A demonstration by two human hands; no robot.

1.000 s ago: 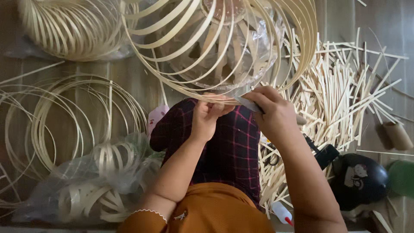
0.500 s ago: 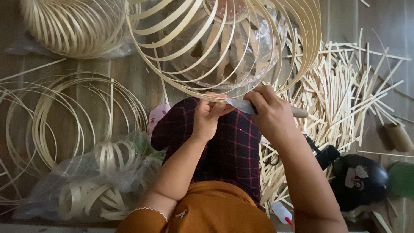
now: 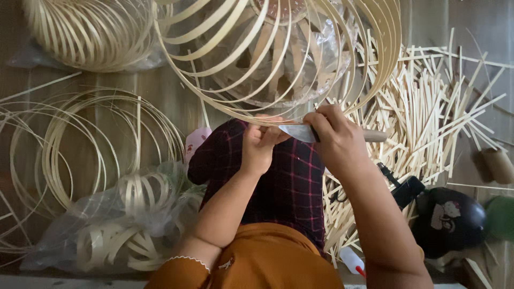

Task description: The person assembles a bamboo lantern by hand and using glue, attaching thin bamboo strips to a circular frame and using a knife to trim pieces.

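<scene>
**Knife on bamboo hoop, both hands at the lower rim**

Left hand (image 3: 259, 144) pinching the lower edge of the bamboo hoop frame (image 3: 278, 59), fingers pressed together on a strip right above the lap. Right hand (image 3: 334, 139) closed tight around a knife (image 3: 300, 132); pale blade pointing toward the left hand, wooden handle end sticking out past the fist on the right. Blade lying against the same strip, just beside the left fingertips. Hands nearly touching.

Frame itself: many thin curved bamboo strips bundled into a big round cage, filling the top centre, lower rim resting at the hands. Clear plastic sheet (image 3: 321, 59) visible through the strips behind it.

Lap covered by dark plaid cloth (image 3: 289, 187), orange garment (image 3: 262, 262) below that.

Surroundings, all on the wooden floor (image 3: 160, 107):
- Heap of short straight bamboo sticks (image 3: 439, 107) to the right, spreading under the right forearm.
- Second bundle of hoops (image 3: 91, 29) top left, well apart from the hands.
- Loose thin rings (image 3: 91, 144) lying flat on the left.
- Clear bag of coiled bamboo strips (image 3: 118, 225) bottom left, beside the left elbow.
- Black round object (image 3: 450, 219) bottom right, near the right forearm; kind not clear.
- Small wooden cylinder (image 3: 498, 163) at the right edge.
- Small pink item (image 3: 195, 140) just left of the plaid cloth; can't tell what.
</scene>
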